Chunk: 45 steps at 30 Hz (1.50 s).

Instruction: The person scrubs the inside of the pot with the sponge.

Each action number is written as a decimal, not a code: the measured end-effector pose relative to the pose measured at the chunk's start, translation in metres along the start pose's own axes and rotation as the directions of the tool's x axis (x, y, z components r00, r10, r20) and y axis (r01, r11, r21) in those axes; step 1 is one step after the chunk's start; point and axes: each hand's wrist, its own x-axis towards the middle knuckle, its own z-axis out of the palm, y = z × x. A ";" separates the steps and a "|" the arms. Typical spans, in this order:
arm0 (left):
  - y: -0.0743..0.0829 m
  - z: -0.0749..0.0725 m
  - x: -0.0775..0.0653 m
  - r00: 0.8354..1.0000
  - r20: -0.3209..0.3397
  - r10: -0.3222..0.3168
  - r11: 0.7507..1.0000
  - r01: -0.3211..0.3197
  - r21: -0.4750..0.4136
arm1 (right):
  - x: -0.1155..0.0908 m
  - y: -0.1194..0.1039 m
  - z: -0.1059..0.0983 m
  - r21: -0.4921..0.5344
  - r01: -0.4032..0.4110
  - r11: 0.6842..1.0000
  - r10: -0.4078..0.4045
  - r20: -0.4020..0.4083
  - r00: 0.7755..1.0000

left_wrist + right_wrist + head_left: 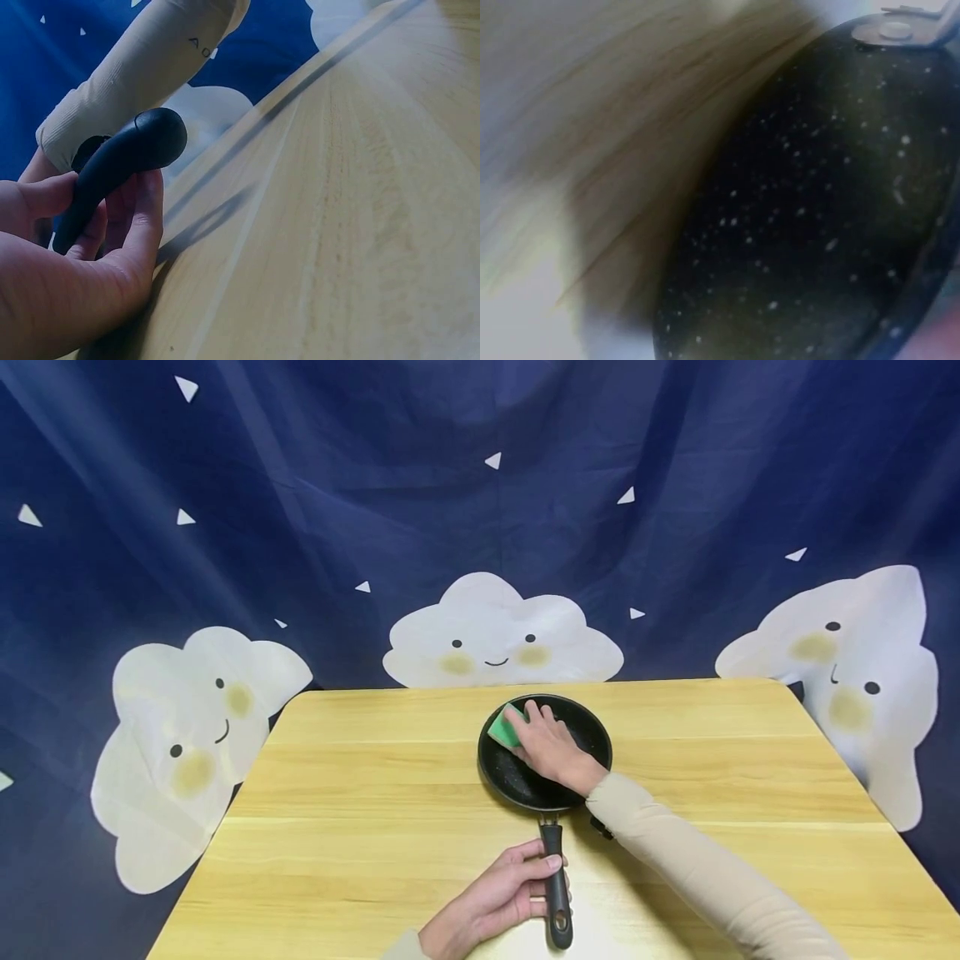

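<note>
Here, a black pan (521,783) is over the far middle of the table (360,793), its long axis running front to back, its handle (557,902) pointing toward the person. The left hand (506,893) is curled round that handle; the right hand (553,752), fingers bent, grips a green sponge (506,727) inside the pan. The pan looks stiff, fairly heavy, slick, best held by its handle; the sponge seems soft, light

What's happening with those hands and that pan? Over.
Left hand gripping handle. Right hand holding green sponge inside black pan. Nothing visibly in the way.
</note>
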 end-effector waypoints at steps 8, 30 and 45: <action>0.000 0.001 0.000 1.000 -0.002 0.005 1.000 -0.005 0.002 | -0.003 0.006 0.001 -0.115 -0.006 0.993 0.008 0.010 1.000; 0.001 0.002 -0.001 1.000 -0.013 -0.003 1.000 0.003 0.008 | -0.017 0.029 -0.009 -0.165 0.030 0.986 -0.024 0.040 0.999; 0.004 0.002 -0.001 1.000 -0.014 -0.020 1.000 0.020 0.008 | -0.024 0.037 -0.017 -0.199 0.018 0.980 -0.006 0.060 0.998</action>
